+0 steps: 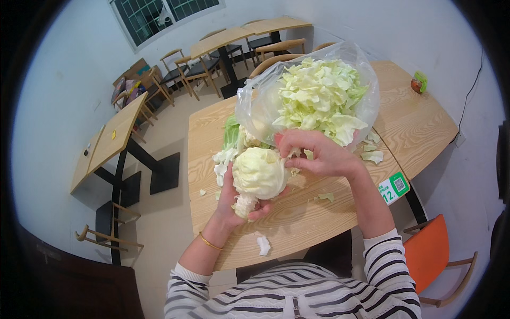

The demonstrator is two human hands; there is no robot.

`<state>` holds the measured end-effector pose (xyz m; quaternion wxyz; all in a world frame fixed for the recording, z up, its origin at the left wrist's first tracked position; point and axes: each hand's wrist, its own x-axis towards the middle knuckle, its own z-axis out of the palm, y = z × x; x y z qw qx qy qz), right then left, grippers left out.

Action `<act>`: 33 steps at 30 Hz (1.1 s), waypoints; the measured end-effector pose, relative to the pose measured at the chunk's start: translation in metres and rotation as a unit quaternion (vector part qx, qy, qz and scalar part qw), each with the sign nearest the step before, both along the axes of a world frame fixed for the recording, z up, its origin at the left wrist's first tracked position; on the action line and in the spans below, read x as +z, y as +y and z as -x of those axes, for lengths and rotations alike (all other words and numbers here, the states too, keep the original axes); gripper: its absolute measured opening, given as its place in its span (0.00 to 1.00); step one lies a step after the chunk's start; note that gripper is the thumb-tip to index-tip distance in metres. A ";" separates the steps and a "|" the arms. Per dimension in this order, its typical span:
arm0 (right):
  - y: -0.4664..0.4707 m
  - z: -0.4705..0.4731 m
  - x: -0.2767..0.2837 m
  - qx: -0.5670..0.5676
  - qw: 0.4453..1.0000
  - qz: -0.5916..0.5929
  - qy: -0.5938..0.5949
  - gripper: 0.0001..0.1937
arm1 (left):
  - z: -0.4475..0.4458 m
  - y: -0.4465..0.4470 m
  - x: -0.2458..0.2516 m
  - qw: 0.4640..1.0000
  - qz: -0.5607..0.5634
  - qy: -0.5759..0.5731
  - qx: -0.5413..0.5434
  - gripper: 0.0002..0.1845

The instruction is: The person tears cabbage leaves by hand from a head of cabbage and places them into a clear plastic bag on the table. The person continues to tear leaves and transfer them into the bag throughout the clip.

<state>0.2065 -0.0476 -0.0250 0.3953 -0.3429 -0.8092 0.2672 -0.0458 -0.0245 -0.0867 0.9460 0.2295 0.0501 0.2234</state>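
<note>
A pale, partly peeled cabbage head rests in my left hand, above the wooden table. A ragged white piece of the cabbage hangs below it against my palm. My right hand is at the cabbage's right side, thumb and forefinger pinching the edge of a leaf. Just beyond my hands, a clear plastic bag holds a heap of torn cabbage leaves. Left of the bag lie a greener cabbage leaf and white leaf scraps, partly hidden by the cabbage and bag.
Leaf scraps lie right of the bag, and a white scrap near the front edge. A printed card sits at the right edge. An orange chair stands at right. A small container is by the wall.
</note>
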 end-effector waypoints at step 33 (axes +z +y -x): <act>0.000 0.024 -0.014 -0.047 0.987 0.057 0.143 0.11 | 0.006 -0.006 -0.014 0.980 -0.115 0.073 0.145 0.56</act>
